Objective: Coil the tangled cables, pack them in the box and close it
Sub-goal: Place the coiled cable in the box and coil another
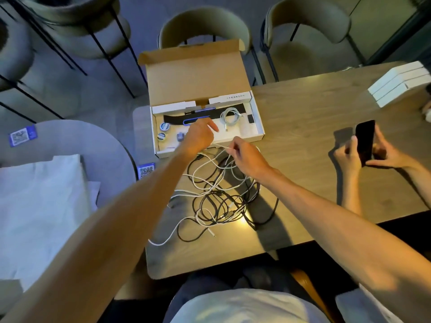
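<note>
A tangle of white and black cables (218, 197) lies on the wooden table (303, 127) in front of me. Behind it stands an open cardboard box (256, 122) with its lid (196, 78) tilted back. Inside lies a coiled white cable (231, 115), a black strap and small round items. My left hand (200, 136) hovers over the box's front part, fingers curled with the forefinger pointing in; whether it holds a cable I cannot tell. My right hand (247, 157) pinches a white cable strand just in front of the box.
Another person's two hands hold a dark phone (365, 141) at the right. White boxes (401, 85) are stacked at the table's far right. Chairs (205, 26) stand behind the table. A grey round table with white cloth (44, 206) is at my left.
</note>
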